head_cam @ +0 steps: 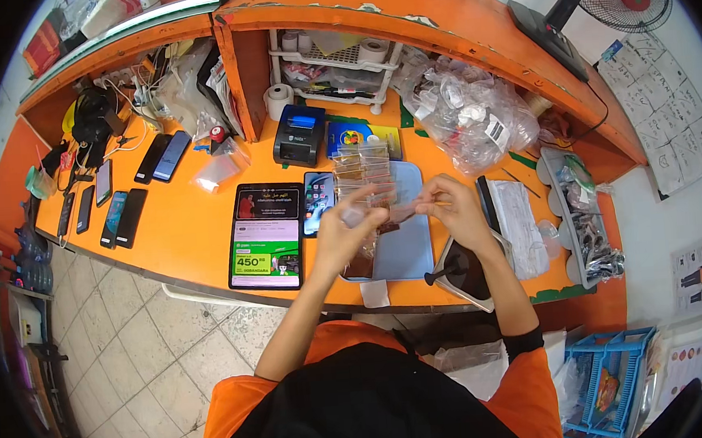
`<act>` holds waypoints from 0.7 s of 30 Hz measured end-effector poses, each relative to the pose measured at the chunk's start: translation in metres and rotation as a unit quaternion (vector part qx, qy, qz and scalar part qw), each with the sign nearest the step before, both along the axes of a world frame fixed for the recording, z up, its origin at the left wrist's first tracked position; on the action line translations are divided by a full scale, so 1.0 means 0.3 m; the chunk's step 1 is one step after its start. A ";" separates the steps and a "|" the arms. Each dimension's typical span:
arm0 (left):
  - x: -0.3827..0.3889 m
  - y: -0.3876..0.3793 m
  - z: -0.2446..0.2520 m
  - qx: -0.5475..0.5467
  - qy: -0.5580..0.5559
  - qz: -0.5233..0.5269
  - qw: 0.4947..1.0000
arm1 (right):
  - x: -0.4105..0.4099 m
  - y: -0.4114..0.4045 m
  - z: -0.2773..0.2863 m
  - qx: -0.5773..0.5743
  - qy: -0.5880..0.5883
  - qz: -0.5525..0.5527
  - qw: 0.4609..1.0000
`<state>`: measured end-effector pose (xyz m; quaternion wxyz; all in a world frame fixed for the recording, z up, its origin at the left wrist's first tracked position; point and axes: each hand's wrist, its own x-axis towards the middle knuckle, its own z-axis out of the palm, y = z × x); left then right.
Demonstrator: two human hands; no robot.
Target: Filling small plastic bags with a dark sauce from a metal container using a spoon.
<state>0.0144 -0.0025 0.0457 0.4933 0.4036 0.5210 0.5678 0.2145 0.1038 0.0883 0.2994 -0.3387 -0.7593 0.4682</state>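
Both hands are raised over a light blue plastic tray (416,239) on the orange counter. Between my left hand (351,225) and my right hand (451,206) is a small clear plastic bag (402,213). My right fingertips pinch its right end. My left thumb and fingers are at its other side; whether they grip it is unclear. Several small clear bags with brown contents (363,169) lie overlapping in a column, from beyond the tray down its left side, partly hidden by my left hand. A small white paper (374,293) lies at the tray's near edge.
Left of the tray are a lit tablet (265,237), a smartphone (318,203) and several more phones. A black printer (299,135) stands behind. To the right are a metal-rimmed container with a black handle (464,269), folded papers (516,226), a grey organizer (571,222) and a heap of plastic bags (471,110).
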 end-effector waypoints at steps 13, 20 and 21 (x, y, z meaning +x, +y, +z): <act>-0.003 -0.045 -0.180 -0.059 -0.284 -0.012 0.957 | -0.064 0.156 -0.328 0.032 -0.179 -0.019 0.983; 0.073 -0.030 -0.164 0.002 -0.251 -0.022 0.968 | -0.077 -0.153 -0.069 -0.125 0.047 -0.011 0.991; 0.081 -0.030 -0.124 -0.020 -0.274 -0.049 0.960 | -0.060 -0.169 -0.065 -0.125 0.049 -0.013 0.991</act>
